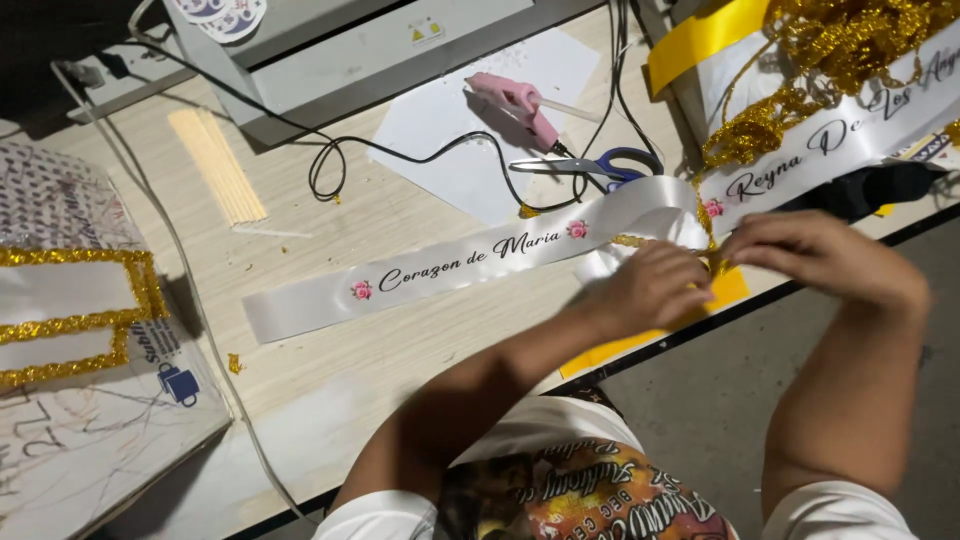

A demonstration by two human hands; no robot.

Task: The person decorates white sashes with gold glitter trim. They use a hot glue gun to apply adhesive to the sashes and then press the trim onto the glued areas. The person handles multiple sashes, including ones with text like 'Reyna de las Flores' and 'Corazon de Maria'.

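From the head camera I see both hands at the right near edge of the bench [330, 380], close together over the fold of a white satin sash [470, 262] with script lettering and small pink roses. My left hand [652, 288] lies on the sash where it bends, fingers curled down onto the fabric and a strip of gold glitter trim [708, 245] that runs between the two hands. My right hand [815, 255] sits just to the right, fingers drawn narrow and pinched toward that trim; I think they hold it, but the fingertips are hidden behind the hand, so I cannot tell for sure. Under the hands a yellow sheet [640, 345] pokes out at the bench edge.

The sash stretches left across the middle of the bench, flat, its free end near the centre left. Its other leg runs up to the far right, where a loose heap of gold trim [830, 60] lies on it, beside a yellow ribbon [705, 35].

Farther back, a pink glue gun [520, 105] rests on a white paper sheet [450, 140], with blue-handled scissors [610, 165] just right of it and a black cable [400, 150] looping across. A bundle of pale glue sticks [218, 165] lies at the far left, and a board edged with gold glitter [75, 320] sits at the near left.
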